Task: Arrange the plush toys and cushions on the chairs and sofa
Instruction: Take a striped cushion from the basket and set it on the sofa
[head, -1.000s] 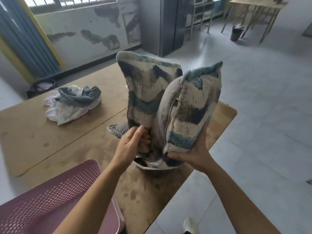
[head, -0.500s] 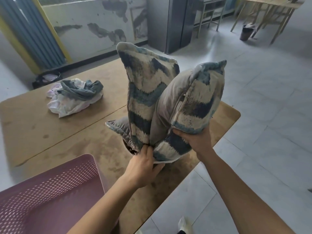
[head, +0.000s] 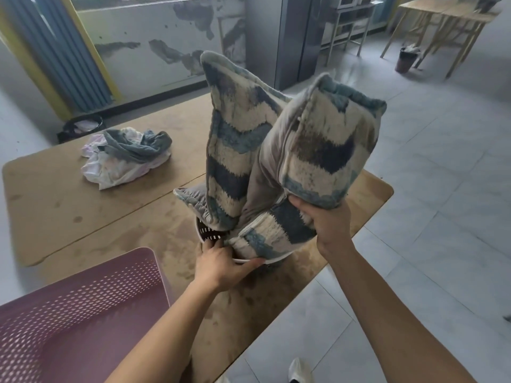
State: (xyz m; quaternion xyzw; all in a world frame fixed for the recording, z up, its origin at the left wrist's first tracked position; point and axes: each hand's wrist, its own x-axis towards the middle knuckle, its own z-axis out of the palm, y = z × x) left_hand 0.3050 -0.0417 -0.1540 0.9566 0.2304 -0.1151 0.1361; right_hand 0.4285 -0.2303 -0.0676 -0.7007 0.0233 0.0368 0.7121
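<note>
The left hand [head: 221, 265] grips the white basket [head: 206, 233] rim; the right hand [head: 326, 221] clutches one of seemingly three zigzag cushions [head: 318, 150] standing in it, on the desk [head: 69, 205] beside one pink crate [head: 83, 308].

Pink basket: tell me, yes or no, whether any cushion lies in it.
No. The pink basket shows only bare mesh, while both cushions stand in the white basket farther along the table.

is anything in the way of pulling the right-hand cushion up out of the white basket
Nothing visible blocks it from above. The right hand already grips the folded cushion; its lower end is still wedged in the white basket against the upright cushion, while the left hand holds the rim.
</note>
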